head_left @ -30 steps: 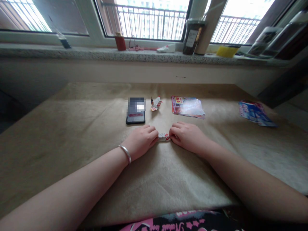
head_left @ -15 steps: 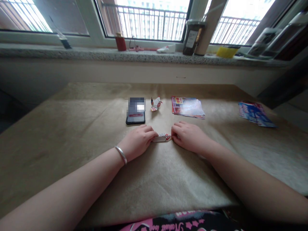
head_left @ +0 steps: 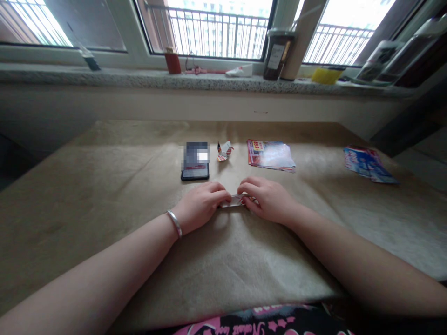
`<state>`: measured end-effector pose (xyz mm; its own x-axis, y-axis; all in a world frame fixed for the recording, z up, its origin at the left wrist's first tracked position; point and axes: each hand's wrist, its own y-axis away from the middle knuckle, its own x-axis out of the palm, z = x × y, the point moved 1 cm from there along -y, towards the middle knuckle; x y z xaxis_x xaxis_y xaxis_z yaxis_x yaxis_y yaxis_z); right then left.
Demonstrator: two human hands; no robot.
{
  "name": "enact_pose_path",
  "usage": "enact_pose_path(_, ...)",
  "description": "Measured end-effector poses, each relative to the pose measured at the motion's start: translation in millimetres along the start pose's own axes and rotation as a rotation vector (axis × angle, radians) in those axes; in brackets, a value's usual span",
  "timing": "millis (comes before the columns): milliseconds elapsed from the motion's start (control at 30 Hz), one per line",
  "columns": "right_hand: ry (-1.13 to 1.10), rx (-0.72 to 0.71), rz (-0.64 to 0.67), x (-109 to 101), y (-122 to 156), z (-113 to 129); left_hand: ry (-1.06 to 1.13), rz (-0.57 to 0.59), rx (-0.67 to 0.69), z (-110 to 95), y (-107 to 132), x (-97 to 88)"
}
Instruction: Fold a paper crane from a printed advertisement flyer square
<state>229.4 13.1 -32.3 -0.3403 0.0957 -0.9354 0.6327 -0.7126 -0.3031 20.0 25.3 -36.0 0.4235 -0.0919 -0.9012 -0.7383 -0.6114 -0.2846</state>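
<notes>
A narrow strip of folded paper [head_left: 232,201] lies low over the worktop [head_left: 195,288], between the person's 2 hands and in front of the phone. The left hand [head_left: 202,204] grips its left end, thumb and fingers closed on it; the right hand [head_left: 267,200] pinches the other end between thumb and forefinger. The strip's middle shows pale, with a little red near the right fingers; the ends are hidden by the hands. A silver bracelet [head_left: 174,223] circles the left wrist.

Beyond the hands, 3 things lie in a row: a black phone [head_left: 195,174] with its screen partly blurred, a small folded paper bird [head_left: 225,151] in white, red and yellow, and a stack of printed leaflets [head_left: 271,154], loosely squared. Farther to the right are some blue and red leaflets [head_left: 370,165], fanned so that they overlap.

Several containers stand on the stone windowsill [head_left: 125,79]. A dark jar [head_left: 275,56] with a white label and a pale lid is upright; what it holds cannot be made out. Just beside it is a tan cylinder [head_left: 289,65]. To the left stands a red tub [head_left: 172,63], its contents hidden, and to the right sits a low yellow container [head_left: 326,75], whose inside cannot be seen either. Between the red tub and the jar lie a pink item [head_left: 199,70] and a white one [head_left: 240,71].
</notes>
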Motion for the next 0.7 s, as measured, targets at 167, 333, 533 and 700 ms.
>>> enact_pose_path(167, -0.075, -0.096, -0.055, 0.8, 1.2, 3.3, 0.111, 0.003, -0.005, 0.7, 1.5, -0.5)
enact_pose_path(333, -0.125, -0.134, 0.000, 0.9, 2.5, 1.2, 0.218, 0.022, -0.073, 3.7, 2.6, 0.4)
enact_pose_path(533, -0.113, -0.139, 0.013, 3.8, 2.8, 2.0, 0.265, 0.049, -0.113, 3.0, 1.1, -1.3)
enact_pose_path(700, -0.241, -0.074, -0.027, 7.7, 1.4, 3.2, 0.313, 0.073, -0.129, 2.0, 1.2, -3.9)
